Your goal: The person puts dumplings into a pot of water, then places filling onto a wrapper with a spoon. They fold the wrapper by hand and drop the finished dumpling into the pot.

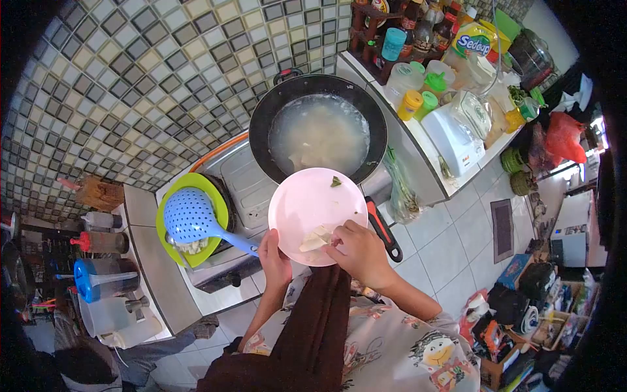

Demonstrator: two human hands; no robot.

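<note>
My left hand point(274, 256) grips the left edge of a pale pink plate point(297, 202), held in front of the wok. With closed fingers, my right hand point(362, 255) pinches a pale, folded dumpling point(315, 239) low on the plate. A bit of green leaf point(336, 181) sticks near the plate's upper rim. Beyond the plate, a black wok point(261, 124) on the stove holds cloudy liquid point(320, 127), with pale pieces under its surface. The plate hides part of the wok's near rim.
A blue perforated skimmer point(189, 212) rests on a green plate point(171, 251) at left, over pale food. The wok's black-and-red handle point(384, 230) juts out at right. Jars point(410, 104) and bottles crowd the right counter; a blue-lidded jug point(104, 279) stands at left.
</note>
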